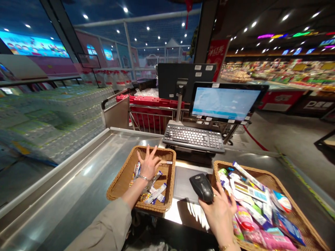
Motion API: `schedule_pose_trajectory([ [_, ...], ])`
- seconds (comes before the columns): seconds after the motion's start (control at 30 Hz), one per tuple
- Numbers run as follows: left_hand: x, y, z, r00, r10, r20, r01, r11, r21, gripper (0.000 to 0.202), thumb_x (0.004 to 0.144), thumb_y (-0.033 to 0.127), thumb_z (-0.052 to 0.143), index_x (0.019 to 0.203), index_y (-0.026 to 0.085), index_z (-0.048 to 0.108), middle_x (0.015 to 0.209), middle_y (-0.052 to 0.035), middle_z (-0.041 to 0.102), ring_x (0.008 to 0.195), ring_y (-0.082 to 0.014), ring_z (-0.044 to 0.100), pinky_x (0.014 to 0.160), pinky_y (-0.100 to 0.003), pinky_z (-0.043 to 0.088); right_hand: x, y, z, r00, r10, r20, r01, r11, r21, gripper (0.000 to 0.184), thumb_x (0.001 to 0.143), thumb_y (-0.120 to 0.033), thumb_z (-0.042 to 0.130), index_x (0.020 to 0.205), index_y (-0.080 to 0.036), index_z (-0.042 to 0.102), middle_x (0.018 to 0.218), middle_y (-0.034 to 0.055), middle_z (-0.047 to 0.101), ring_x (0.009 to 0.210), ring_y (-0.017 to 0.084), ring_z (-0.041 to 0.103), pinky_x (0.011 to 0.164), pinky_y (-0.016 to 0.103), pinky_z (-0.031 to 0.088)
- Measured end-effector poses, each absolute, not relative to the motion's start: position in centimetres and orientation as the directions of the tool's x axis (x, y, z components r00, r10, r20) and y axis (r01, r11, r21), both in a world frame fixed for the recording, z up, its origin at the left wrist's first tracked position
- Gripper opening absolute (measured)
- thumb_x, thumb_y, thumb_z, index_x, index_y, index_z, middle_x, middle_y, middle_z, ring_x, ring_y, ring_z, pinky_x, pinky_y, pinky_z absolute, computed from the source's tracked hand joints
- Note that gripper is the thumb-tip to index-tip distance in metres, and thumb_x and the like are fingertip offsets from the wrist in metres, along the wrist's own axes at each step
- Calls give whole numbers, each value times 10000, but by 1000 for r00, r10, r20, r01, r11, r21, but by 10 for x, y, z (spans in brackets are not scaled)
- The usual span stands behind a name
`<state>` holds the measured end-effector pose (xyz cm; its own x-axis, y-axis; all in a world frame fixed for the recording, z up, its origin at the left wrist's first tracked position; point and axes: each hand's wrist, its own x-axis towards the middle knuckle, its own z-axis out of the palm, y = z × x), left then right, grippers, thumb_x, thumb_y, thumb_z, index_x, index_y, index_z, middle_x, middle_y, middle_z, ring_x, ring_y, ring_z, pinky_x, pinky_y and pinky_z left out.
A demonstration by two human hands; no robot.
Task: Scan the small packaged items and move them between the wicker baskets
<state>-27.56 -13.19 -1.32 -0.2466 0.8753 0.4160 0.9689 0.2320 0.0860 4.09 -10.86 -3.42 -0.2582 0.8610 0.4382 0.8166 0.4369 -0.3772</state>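
Supermarket checkout: steel counter (78, 167), till screen (225, 103), keyboard (193, 138), handheld barcode scanner (202, 187), and stocked shelves (272, 74) beyond.

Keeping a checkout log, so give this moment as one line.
left hand: open over wicker basket | right hand: holding barcode scanner

Left hand (149, 164) open over small basket (125, 177) of snacks (155, 192), below keyboard (193, 138); right hand (219, 217) gripping black scanner (202, 187) beside fuller basket (237, 170), also below keyboard.

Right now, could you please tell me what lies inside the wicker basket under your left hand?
The wicker basket holds slim printed packets; whatever lies beneath the left hand is covered.
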Motion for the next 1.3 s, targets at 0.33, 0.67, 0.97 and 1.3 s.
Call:
schedule_pose_trajectory([
  [0.33,-250,-118,-11,-167,797,580,986,125,113,51,810,275,746,853,278,718,1545,-36,447,1500,-398,212,1103,-804,-46,42,-111,-25,-194,868,457,814,403,-419,270,727,-339,599,948,-241,719,1142,73,733,1295,329,514,1117,567,176],
  [0.67,-227,-103,-10,-111,774,623,993,62,99,25,823,284,736,836,277,716,1529,-32,468,1485,-394,259,1108,-789,-72,47,-109,-22,-201,880,431,812,396,-429,269,726,-290,626,980,-260,710,1166,58,726,1325,333,487,1124,584,144],
  [0.97,-215,-96,-9,-70,762,644,995,7,100,22,833,298,715,839,278,720,1517,-38,484,1489,-389,254,1110,-784,-80,48,-108,-20,-199,884,422,817,388,-426,268,721,-275,637,979,-256,709,1158,50,730,1340,335,470,1132,601,120],
  [1.3,-205,-93,-7,-54,781,622,993,-21,113,48,816,283,733,863,289,723,1540,-28,451,1494,-390,238,1106,-783,-86,48,-110,-18,-199,889,413,807,388,-445,233,692,-252,663,917,-270,725,1163,34,731,1337,341,471,1131,604,107],
])
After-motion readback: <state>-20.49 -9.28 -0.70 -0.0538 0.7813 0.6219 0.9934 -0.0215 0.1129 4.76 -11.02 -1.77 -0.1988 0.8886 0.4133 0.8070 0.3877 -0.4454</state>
